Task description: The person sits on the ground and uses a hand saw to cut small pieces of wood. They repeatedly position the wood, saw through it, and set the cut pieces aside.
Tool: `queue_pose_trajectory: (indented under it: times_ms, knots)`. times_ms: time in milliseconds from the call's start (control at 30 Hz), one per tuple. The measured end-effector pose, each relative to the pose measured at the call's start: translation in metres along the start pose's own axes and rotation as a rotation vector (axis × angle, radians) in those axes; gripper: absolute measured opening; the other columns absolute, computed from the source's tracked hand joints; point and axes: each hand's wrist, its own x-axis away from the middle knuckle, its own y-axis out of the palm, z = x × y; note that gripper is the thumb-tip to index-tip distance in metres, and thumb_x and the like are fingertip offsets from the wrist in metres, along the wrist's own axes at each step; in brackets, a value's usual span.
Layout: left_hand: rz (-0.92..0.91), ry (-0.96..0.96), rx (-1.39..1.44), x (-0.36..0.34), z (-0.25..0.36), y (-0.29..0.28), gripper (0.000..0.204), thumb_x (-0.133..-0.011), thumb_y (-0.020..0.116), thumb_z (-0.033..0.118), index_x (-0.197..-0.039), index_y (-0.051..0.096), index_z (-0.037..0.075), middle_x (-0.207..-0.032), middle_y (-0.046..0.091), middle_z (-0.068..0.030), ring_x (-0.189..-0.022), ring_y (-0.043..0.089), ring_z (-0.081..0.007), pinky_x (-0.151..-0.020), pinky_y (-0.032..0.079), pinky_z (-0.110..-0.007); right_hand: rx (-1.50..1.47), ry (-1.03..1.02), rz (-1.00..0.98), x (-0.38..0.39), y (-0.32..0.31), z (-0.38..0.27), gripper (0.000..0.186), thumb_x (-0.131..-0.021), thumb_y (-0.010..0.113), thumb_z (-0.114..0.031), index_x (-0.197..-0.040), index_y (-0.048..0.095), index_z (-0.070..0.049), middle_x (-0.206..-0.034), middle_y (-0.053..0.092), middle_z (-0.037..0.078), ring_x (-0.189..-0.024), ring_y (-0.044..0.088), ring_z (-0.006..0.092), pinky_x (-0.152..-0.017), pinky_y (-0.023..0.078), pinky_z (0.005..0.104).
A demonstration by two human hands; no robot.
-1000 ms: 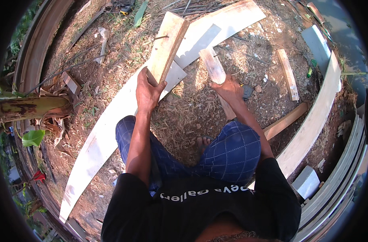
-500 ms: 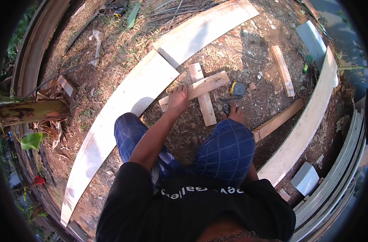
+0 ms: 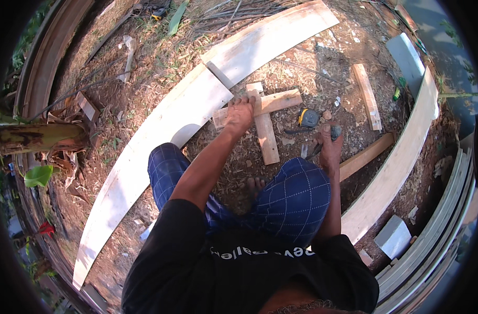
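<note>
My left hand (image 3: 240,113) grips the left part of a short wooden board (image 3: 280,101), its fingers curled over the top edge. That board lies across a second short board (image 3: 266,137), and the two form a cross on the ground in front of my knees. Beside my right knee, my right hand (image 3: 330,146) is closed around a hand tool (image 3: 335,132). The tool's dark rounded end sticks out above the fist; its kind is unclear. A yellow and black tape measure (image 3: 308,118) sits on the soil between the crossed boards and my right hand.
A long curved plank (image 3: 144,141) runs along my left, meeting another curved plank (image 3: 270,39) ahead. On my right are a curved board (image 3: 396,167), loose wooden strips (image 3: 367,97), a grey block (image 3: 394,236) and stacked long boards (image 3: 432,235). A banana-like stem (image 3: 40,141) lies left.
My right hand has risen from the ground beside my knee and moved right, now holding the tool. The upper board has shifted slightly right with my left hand on it.
</note>
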Motion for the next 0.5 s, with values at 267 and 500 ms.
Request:
queue_pose_trajectory:
  times_ms: [267, 500]
  knots:
    - [-0.054, -0.044, -0.026, 0.005, 0.011, -0.013, 0.051, -0.098, 0.055, 0.012, -0.148, 0.048, 0.011, -0.149, 0.055, -0.0144, -0.139, 0.053, -0.031, -0.117, 0.039, -0.052, -0.402, -0.092, -0.297, -0.117, 0.112, -0.07, 0.044, -0.097, 0.074, -0.05, -0.093, 0.057, -0.01, -0.07, 0.047, -0.003, -0.058, 0.046, 0.0096, -0.051, 0.042, 0.0281]
    - [-0.062, -0.045, -0.119, 0.007, 0.017, -0.013, 0.048, -0.1, 0.053, 0.013, -0.147, 0.047, 0.009, -0.144, 0.057, -0.013, -0.136, 0.055, -0.0302, -0.115, 0.04, -0.05, -0.044, 0.227, -0.435, -0.205, 0.191, -0.038, 0.055, -0.092, 0.073, -0.064, -0.097, 0.057, -0.012, -0.067, 0.045, -0.007, -0.055, 0.045, 0.0064, -0.048, 0.041, 0.0263]
